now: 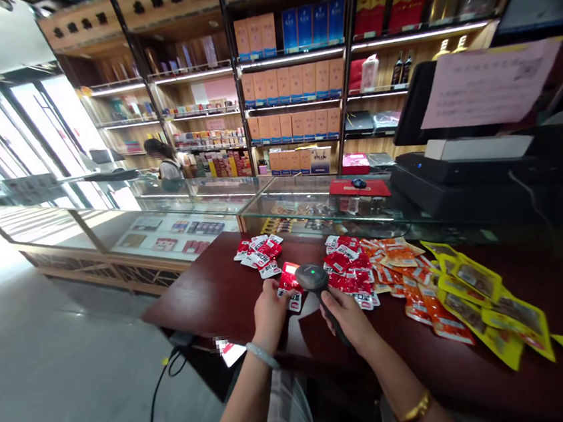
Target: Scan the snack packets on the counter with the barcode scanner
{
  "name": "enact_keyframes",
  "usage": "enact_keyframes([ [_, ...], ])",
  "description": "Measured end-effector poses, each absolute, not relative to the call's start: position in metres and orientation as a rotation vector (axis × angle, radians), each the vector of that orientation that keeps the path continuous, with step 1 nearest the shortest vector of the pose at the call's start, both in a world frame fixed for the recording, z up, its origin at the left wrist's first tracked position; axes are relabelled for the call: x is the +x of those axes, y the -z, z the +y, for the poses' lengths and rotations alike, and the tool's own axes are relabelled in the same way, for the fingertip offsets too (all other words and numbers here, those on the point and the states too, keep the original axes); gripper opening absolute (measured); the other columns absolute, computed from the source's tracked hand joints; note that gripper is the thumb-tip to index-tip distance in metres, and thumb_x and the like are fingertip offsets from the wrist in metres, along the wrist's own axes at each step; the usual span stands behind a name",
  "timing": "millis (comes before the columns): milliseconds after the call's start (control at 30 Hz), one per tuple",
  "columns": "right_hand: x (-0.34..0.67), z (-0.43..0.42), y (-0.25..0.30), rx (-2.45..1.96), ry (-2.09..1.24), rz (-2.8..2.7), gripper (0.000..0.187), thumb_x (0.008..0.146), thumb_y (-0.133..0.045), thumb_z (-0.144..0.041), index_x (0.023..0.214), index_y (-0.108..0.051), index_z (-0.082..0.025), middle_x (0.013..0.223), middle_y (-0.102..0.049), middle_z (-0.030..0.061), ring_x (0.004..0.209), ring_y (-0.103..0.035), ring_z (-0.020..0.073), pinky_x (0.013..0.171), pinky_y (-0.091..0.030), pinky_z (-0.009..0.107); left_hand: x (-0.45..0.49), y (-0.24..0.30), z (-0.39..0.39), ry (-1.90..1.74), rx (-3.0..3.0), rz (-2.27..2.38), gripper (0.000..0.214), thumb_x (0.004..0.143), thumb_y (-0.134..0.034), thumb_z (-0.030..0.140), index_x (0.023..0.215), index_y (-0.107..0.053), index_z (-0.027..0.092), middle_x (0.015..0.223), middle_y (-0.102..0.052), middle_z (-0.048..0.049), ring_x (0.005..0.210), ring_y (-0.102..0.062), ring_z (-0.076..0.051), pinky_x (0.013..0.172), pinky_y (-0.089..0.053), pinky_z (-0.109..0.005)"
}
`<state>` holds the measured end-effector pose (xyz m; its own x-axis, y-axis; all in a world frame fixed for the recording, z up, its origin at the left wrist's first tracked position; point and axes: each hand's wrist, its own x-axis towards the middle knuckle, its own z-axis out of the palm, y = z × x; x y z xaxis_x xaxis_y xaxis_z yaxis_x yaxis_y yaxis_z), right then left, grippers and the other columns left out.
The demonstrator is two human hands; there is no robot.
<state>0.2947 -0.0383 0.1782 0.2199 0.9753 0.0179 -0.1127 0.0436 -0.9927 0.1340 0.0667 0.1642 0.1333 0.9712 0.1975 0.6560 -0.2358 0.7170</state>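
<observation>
My right hand (343, 313) is wrapped round the handle of a black barcode scanner (312, 277) with a green light on its head. In my left hand (270, 311) I pinch the edge of a red and white snack packet (293, 302), and the scanner's bright light falls on it. Left of it lies a small pile of the same red and white packets (260, 252). Close to the scanner on the right is a larger pile of red packets (348, 268).
Orange packets (429, 299) and yellow snack bags (493, 309) spread over the right of the dark red table (190, 294). A checkout terminal (458, 172) stands at the right. Glass display counters (201, 209) run behind, with a person (169, 166) further back.
</observation>
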Motion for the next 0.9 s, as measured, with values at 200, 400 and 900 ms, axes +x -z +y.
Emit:
enact_keyframes([
  [200, 0.293, -0.042, -0.172, -1.179, -1.113, -0.986, 0.044, 0.082, -0.059, -0.063, 0.073, -0.048, -0.021, 0.056, -0.051, -0.0066, 0.039, -0.044, 0.0068, 0.035, -0.035, 0.018, 0.093, -0.169, 0.09, -0.958, 1.838, 1.779, 0.037, 0.084, -0.061, 0.049, 0.107, -0.05, 0.021, 0.093, -0.069, -0.0075, 0.086, -0.067, -0.025, 0.071, -0.045, -0.03],
  [400, 0.296, -0.052, -0.171, -1.182, -1.107, -0.954, 0.045, 0.079, -0.061, -0.065, 0.08, -0.052, -0.021, 0.056, -0.051, -0.0076, 0.036, -0.041, 0.0067, 0.034, -0.033, 0.019, 0.075, -0.182, 0.12, -0.866, 1.849, 2.074, 0.07, 0.082, -0.057, 0.06, 0.132, -0.045, 0.014, 0.134, -0.056, -0.021, 0.124, -0.052, -0.034, 0.095, -0.043, -0.041],
  [900, 0.344, -0.09, -0.172, -1.297, -0.896, -0.632, 0.054, 0.075, -0.062, -0.072, 0.073, -0.053, -0.019, 0.056, -0.051, -0.0046, 0.042, -0.044, 0.0074, 0.037, -0.036, 0.019, 0.271, -0.2, 0.092, -0.507, 2.402, 1.448, 0.05, 0.091, -0.049, 0.052, 0.116, -0.061, 0.01, 0.114, -0.065, -0.0197, 0.112, -0.06, -0.028, 0.093, -0.042, -0.033],
])
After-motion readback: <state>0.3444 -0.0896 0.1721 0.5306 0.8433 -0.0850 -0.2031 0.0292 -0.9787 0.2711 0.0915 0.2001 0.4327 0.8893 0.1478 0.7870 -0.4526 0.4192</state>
